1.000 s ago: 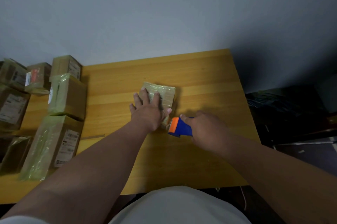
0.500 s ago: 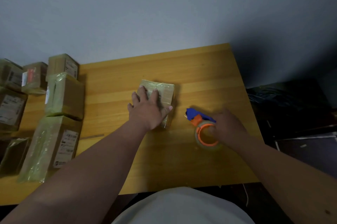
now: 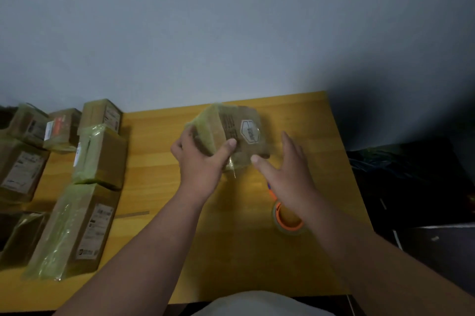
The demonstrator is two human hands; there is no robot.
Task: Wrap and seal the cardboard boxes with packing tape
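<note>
Centrally, a small cardboard box [image 3: 231,133] wrapped in yellowish-green clear tape is held tilted above the far middle of the wooden table [image 3: 164,177], its printed face with a hexagonal white label turned toward the camera. The left hand [image 3: 199,159] grips the box at its left and lower edge: the thumb lies across the front face, and the fingers curl round the taped left side. A loose tail of clear tape hangs from the lower edge of the box, just beside the left thumb. The right hand [image 3: 288,169] is spread wide with straight fingers and holds nothing; its thumb tip is near the lower right corner of the box, though contact cannot be confirmed. Beneath the right wrist, a tape dispenser [image 3: 288,220] with an orange core and a blue part lies on the table, partly hidden by the arm. Along the left side of the table stands a group of taped cardboard boxes [image 3: 77,225] bearing white shipping labels, several in contact with one another. A short strip of tape [image 3: 132,214] lies flat on the wood just right of the nearest large box. A grey wall [image 3: 231,33] rises behind the table.
</note>
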